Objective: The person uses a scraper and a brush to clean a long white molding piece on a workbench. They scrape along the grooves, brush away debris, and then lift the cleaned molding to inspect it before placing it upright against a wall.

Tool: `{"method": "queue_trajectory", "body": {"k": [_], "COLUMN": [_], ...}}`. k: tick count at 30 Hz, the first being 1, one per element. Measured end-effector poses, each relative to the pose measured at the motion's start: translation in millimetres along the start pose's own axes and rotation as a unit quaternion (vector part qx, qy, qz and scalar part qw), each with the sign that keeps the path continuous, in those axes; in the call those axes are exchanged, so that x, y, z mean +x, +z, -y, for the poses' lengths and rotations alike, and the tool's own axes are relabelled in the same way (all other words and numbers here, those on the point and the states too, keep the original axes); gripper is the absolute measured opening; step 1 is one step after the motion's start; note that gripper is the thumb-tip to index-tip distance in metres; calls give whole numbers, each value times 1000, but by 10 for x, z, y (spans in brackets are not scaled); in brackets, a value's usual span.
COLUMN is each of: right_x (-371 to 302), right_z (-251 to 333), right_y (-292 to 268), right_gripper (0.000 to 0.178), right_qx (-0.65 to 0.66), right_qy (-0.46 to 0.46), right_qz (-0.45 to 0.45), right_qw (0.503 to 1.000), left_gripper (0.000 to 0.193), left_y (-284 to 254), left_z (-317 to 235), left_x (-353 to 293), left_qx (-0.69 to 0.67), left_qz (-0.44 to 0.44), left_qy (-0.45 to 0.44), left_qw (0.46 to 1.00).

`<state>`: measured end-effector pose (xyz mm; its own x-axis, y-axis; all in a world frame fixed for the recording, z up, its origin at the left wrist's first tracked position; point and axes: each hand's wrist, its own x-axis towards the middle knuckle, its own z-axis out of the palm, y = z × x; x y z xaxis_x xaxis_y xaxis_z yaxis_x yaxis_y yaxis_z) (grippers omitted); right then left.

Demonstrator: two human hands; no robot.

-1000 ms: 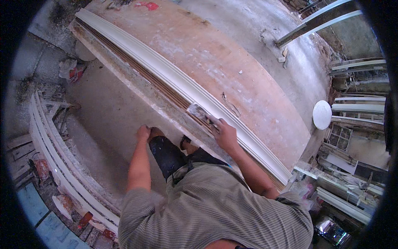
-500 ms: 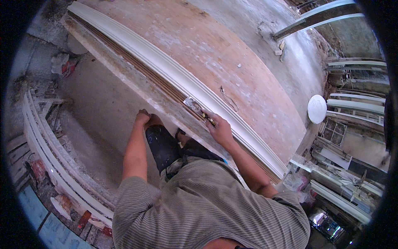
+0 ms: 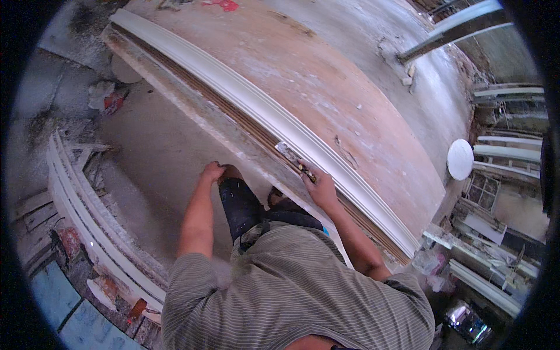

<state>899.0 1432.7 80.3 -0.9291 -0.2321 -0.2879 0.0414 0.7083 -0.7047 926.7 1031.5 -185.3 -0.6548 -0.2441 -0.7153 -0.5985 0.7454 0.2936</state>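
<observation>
A long white plaster moulding (image 3: 262, 111) lies along the near side of a big brown work table (image 3: 326, 87), beside a dark wooden strip. My right hand (image 3: 319, 188) is shut on a flat scraper (image 3: 290, 154) whose blade rests against the strip next to the moulding. My left hand (image 3: 213, 171) is a closed fist on my raised knee, just under the table's edge. My striped shirt fills the lower middle of the view.
More white mouldings (image 3: 81, 216) are stacked on the floor at the left, with rubble and red scraps around them. A round white disc (image 3: 460, 158) and further mouldings (image 3: 507, 151) lie at the right. A metal beam (image 3: 455, 29) crosses the top right.
The view has shifted a little. My right hand with the scraper has stayed on the strip by the moulding, and my left hand has stayed on my knee.
</observation>
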Motion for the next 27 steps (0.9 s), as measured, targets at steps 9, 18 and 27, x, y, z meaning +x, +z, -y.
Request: {"method": "queue_trajectory", "body": {"k": [9,18,27], "right_x": [957,2629,4138], "right_z": [603,1497,3259], "right_y": [814,1566,2315], "right_gripper": [44,34,32], "right_qx": [33,130,-6], "right_qy": [-53,-23,-87], "right_qz": [-34,25,-43], "right_qw": [997,991,995], "left_gripper": [30,27,34], "left_y": [-798,-2324,-4611], "left_z": [493,172,180], "left_x": [-424,315,1512], "left_qx": [-300,-451,-221], "left_qz": [-137,-54,-240], "left_qy": [-1,252,341], "left_qw": [944,854,882]}}
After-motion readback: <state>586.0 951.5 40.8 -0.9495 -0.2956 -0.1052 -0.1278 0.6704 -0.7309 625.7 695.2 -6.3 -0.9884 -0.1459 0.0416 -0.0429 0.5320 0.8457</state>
